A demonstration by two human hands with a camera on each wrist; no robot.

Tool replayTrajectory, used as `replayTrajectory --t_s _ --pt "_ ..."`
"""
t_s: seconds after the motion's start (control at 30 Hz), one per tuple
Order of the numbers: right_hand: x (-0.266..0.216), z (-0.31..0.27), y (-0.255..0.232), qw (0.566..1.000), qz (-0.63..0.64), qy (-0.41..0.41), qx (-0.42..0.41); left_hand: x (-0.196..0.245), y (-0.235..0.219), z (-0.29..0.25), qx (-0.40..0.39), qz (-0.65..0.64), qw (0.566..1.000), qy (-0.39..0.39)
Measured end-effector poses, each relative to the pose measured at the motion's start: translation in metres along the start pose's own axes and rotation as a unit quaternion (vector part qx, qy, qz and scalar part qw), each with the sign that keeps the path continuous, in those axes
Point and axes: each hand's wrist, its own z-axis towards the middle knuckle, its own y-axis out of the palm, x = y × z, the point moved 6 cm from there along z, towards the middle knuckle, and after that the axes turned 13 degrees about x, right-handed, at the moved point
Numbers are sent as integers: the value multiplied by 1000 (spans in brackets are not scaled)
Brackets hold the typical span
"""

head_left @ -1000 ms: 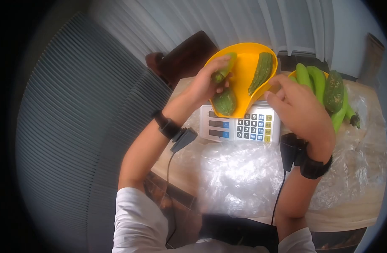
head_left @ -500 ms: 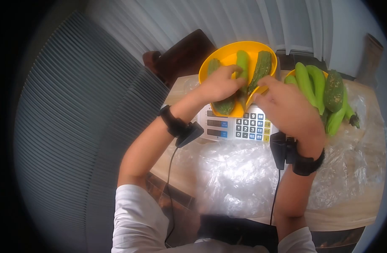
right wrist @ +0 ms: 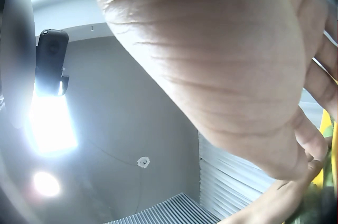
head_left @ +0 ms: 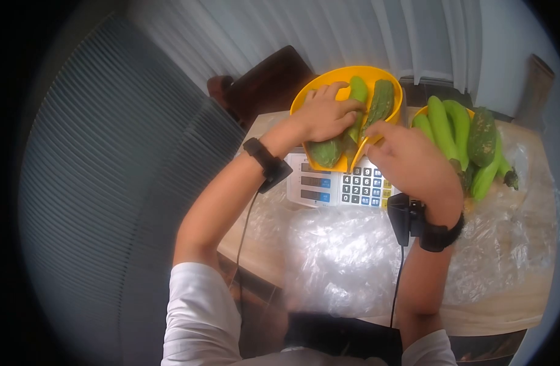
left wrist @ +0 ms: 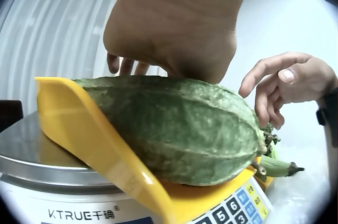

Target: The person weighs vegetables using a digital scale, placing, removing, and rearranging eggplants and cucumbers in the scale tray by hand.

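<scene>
A yellow scoop-shaped pan (left wrist: 87, 123) sits on an electronic scale (head_left: 313, 195). In it lie a ridged dark-green gourd (left wrist: 179, 129) on the left, a long light-green vegetable (head_left: 358, 90) in the middle and a second ridged gourd (head_left: 382, 100) on the right. My left hand (head_left: 324, 116) lies over the left gourd, fingers spread and reaching across to the middle vegetable; part of both is hidden beneath it. My right hand (head_left: 417, 160) hovers at the pan's right front rim, fingers loosely bent around nothing, as the left wrist view also shows (left wrist: 290, 78).
Right of the scale, a yellow container (head_left: 422, 111) holds several long light-green vegetables (head_left: 441, 125) and a dark ridged gourd (head_left: 482, 140). Crumpled clear plastic (head_left: 347, 256) covers the table's front. A dark chair (head_left: 271, 79) stands behind, a grey ribbed panel (head_left: 127, 183) at left.
My left hand has set the light-green vegetable down in the middle of the pan, let go and spread out over the contents. My right hand has shifted slightly left and down.
</scene>
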Motion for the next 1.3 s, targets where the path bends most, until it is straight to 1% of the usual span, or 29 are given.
replayTrajectory --t_s 0.07,0.1,0.13,0.2,0.27,0.3,0.37,0.4,0.47,0.5,0.53,0.6,0.63,0.7,0.73,0.8,0.83,0.9,0.93,1.0,1.03,1.1,1.23,1.3 --pt "-1 0 0 1000 -4 3 0 -5 -4 -1 34 43 998 -2" --pt "-2 1 0 1000 -8 4 -2 -5 -6 -1 34 42 999 -2" --pt "-3 1 0 1000 -8 5 -2 -5 -10 -1 45 68 997 -8" --pt "-3 3 0 999 -25 23 -27 -7 -13 -1 57 94 994 -14" --pt "-7 3 -1 999 -30 26 -27 -9 -15 2 77 138 987 6" --pt "-7 3 -2 999 -36 30 -27 -12 -14 2 77 138 987 5" --pt "-7 2 -1 999 -38 20 -17 -12 -12 3 91 13 995 30" --pt "-7 2 -1 999 -41 12 -7 -10 -13 3 92 14 995 31" --pt "-8 2 -1 999 -33 7 -8 3 -7 0 47 -24 994 94" --pt "-8 2 -1 1000 -26 2 -10 7 -6 -1 -4 -27 997 70" --pt "-7 2 0 1000 -26 2 -11 5 -5 -1 -3 -28 997 70" --pt "-5 2 4 1000 -13 -3 -18 4 0 -2 -29 -5 996 85" --pt "-1 2 7 1000 -13 -3 -17 3 -1 -2 -28 -5 996 85" --pt "0 0 8 999 -3 -39 16 5 -2 -2 -30 19 993 109" --pt "0 1 8 999 -4 -39 17 4 0 0 -30 18 993 110" --pt "-3 2 10 1000 -4 -22 -13 8 -1 2 4 9 988 155" --pt "-4 4 8 1000 -4 -22 -13 7 0 4 4 9 988 155" --pt "-1 5 12 998 -16 2 -60 11 -1 6 15 -17 986 165" --pt "-1 6 12 998 -16 3 -60 12 -2 7 14 -18 986 166" --pt "1 7 14 998 -24 5 -66 11 0 9 -38 -3 990 137" --pt "2 7 15 998 -24 5 -65 10 1 10 -38 -3 990 137" --pt "1 7 13 1000 -4 -8 -30 10 0 12 -37 -3 989 143" --pt "5 10 16 1000 -5 -12 -27 12 -1 13 -11 32 989 147" --pt "5 10 17 1000 -9 -13 -27 8 1 14 -16 64 991 113"
